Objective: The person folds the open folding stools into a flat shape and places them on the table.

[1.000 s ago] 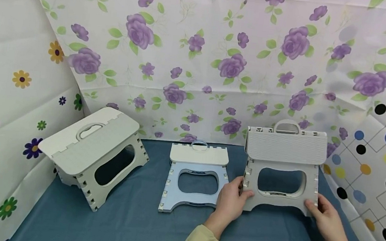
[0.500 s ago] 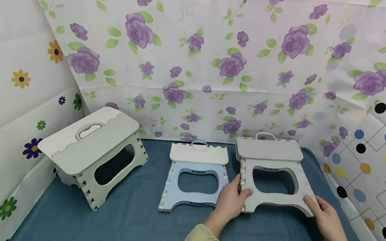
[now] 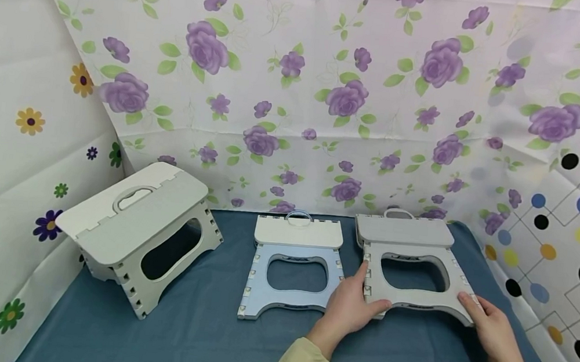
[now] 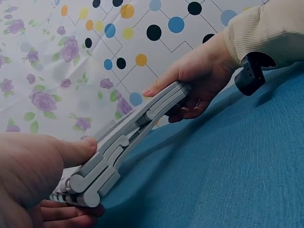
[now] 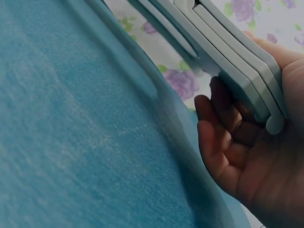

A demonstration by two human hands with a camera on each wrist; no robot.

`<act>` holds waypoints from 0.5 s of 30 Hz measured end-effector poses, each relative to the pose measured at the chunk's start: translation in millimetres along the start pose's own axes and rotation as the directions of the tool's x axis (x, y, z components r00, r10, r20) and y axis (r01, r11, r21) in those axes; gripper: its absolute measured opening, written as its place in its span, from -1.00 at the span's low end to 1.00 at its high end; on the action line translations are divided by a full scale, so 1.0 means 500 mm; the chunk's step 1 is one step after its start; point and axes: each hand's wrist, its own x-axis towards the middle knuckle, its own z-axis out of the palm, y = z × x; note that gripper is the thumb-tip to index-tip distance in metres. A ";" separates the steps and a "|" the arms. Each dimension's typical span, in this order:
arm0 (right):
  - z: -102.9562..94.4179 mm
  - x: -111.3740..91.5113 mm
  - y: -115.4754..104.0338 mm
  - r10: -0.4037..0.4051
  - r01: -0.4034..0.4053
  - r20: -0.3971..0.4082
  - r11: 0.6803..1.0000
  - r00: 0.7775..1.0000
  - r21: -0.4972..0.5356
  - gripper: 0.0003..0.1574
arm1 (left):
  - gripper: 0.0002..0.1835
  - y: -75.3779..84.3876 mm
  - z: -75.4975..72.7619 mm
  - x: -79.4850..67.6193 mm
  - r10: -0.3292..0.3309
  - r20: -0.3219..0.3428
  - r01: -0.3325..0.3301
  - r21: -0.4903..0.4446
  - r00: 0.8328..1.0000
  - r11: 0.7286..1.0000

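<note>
Folded grey stool (image 3: 405, 232), right of the frame, and it's between my hands: left hand (image 3: 348, 309) pinching its left edge, right hand (image 3: 496, 336) gripping the right, both at the near, leg end, its length pointing away from me.

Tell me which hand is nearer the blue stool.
Left. The left hand is just right of the blue stool; the right hand is farther off, at the right side of the grey stool.
</note>
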 end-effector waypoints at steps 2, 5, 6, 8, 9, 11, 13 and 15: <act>-0.001 0.001 0.002 0.007 -0.007 0.006 1.000 1.000 -0.008 0.41 | 0.07 0.002 -0.001 0.000 -0.007 0.018 0.007 0.037 1.000 0.999; -0.001 0.001 0.004 0.009 -0.009 0.023 1.000 1.000 -0.017 0.43 | 0.06 0.004 -0.001 0.000 -0.011 0.034 0.008 0.066 0.999 0.998; -0.001 0.002 0.005 0.009 -0.009 0.029 1.000 1.000 -0.019 0.44 | 0.06 0.004 -0.001 0.000 -0.008 0.037 0.005 0.076 0.999 0.997; 0.000 0.003 0.006 0.010 -0.009 0.039 1.000 0.999 -0.026 0.44 | 0.05 0.005 -0.001 -0.001 0.004 0.044 -0.008 0.097 0.999 0.995; 0.001 0.004 0.007 0.010 -0.009 0.042 0.999 0.999 -0.032 0.45 | 0.04 0.005 0.000 -0.001 0.007 0.049 -0.013 0.106 0.999 0.994; 0.001 0.006 0.010 0.012 -0.009 0.048 0.999 0.999 -0.044 0.45 | 0.02 0.006 0.000 -0.002 0.028 0.065 -0.037 0.138 0.997 0.990; 0.001 0.006 0.011 0.014 -0.012 0.041 0.999 0.999 -0.049 0.45 | -0.02 0.007 0.001 -0.004 0.042 0.089 -0.057 0.167 0.995 0.984; 0.001 0.006 0.013 0.017 -0.015 0.025 0.999 1.000 -0.048 0.44 | -0.07 0.007 0.002 -0.006 0.060 0.107 -0.080 0.193 0.992 0.978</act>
